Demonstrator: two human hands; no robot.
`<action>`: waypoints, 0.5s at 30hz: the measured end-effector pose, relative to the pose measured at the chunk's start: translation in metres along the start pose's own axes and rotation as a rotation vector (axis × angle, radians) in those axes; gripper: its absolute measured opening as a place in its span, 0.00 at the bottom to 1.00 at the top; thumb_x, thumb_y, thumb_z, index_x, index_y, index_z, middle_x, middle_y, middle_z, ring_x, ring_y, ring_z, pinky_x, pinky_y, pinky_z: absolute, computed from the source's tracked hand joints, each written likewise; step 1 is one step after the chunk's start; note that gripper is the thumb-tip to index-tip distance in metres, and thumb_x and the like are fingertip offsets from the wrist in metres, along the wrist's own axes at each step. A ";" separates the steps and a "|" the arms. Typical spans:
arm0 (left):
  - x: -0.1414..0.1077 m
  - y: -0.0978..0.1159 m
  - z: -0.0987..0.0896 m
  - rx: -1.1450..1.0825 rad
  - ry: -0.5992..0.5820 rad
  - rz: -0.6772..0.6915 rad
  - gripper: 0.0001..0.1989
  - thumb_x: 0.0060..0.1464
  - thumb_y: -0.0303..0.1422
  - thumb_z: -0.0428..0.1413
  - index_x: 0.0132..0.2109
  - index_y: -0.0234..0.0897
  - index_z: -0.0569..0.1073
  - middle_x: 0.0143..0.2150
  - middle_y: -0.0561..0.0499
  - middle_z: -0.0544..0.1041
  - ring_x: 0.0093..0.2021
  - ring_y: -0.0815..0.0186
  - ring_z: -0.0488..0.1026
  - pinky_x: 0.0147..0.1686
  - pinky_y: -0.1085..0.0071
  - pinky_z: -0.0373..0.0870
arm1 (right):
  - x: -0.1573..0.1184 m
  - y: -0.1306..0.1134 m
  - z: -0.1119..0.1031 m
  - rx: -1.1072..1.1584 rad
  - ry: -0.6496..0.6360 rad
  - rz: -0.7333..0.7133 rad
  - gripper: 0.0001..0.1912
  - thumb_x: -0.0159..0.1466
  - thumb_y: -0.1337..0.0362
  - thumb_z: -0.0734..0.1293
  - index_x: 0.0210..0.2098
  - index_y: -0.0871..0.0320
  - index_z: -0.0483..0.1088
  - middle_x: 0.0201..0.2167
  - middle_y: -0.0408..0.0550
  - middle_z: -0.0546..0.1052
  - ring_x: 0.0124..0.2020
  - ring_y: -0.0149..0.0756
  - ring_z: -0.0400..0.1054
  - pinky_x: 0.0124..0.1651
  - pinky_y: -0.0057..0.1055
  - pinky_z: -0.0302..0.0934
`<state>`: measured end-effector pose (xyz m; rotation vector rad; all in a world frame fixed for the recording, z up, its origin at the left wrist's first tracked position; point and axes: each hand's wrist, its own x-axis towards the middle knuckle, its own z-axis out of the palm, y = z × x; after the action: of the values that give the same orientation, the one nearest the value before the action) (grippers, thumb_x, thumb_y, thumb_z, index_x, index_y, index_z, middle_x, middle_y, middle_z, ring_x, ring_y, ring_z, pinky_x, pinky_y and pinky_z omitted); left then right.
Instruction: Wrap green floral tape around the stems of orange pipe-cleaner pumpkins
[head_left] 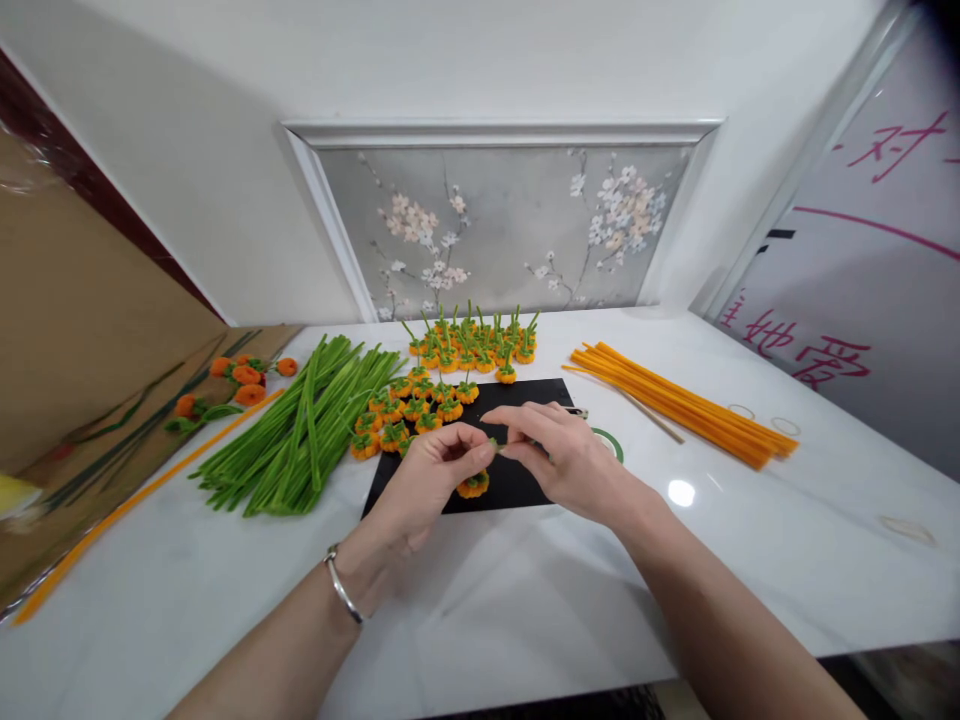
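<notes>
My left hand is closed in a pinch, thumb against forefinger, with a silver bangle at the wrist. Opposite it, my right hand pinches too, its fingertips almost meeting the left ones. Between them shows a short bit of green pipe cleaner, mostly hidden by the fingers. Just under my left fingertips, a small orange pipe-cleaner pumpkin with a green top sits over the black mat. Several similar pumpkins crowd the mat's left side, and more stemmed pumpkins stand in rows behind.
A pile of green pipe cleaners lies at left, a bundle of orange pipe cleaners at right. A roll of green tape is partly behind my right hand. Orange pompom flowers rest on brown paper at far left. The wall closes off the back.
</notes>
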<state>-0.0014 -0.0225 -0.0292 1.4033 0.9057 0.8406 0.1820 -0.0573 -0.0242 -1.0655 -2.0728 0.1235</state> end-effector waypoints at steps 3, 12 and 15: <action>-0.001 0.001 0.001 0.042 0.022 0.027 0.11 0.51 0.38 0.61 0.30 0.34 0.71 0.26 0.56 0.65 0.26 0.75 0.58 0.27 0.76 0.55 | 0.000 0.001 0.001 0.021 0.005 -0.009 0.16 0.66 0.71 0.60 0.53 0.55 0.64 0.36 0.46 0.75 0.37 0.34 0.67 0.42 0.33 0.56; 0.001 0.002 0.007 0.164 0.070 0.119 0.12 0.53 0.39 0.58 0.29 0.34 0.70 0.26 0.56 0.64 0.26 0.73 0.56 0.26 0.75 0.53 | 0.000 0.007 0.008 0.033 0.053 -0.004 0.16 0.64 0.72 0.61 0.51 0.56 0.66 0.34 0.45 0.76 0.36 0.34 0.69 0.42 0.33 0.58; 0.001 0.001 0.007 0.205 0.078 0.131 0.12 0.55 0.38 0.56 0.29 0.34 0.69 0.25 0.56 0.63 0.26 0.73 0.56 0.26 0.74 0.53 | 0.001 0.011 0.010 0.050 0.058 -0.008 0.16 0.64 0.72 0.61 0.51 0.57 0.66 0.33 0.45 0.76 0.36 0.34 0.70 0.43 0.32 0.59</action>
<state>0.0057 -0.0248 -0.0285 1.6306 0.9897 0.9264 0.1816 -0.0474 -0.0355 -1.0194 -2.0114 0.1384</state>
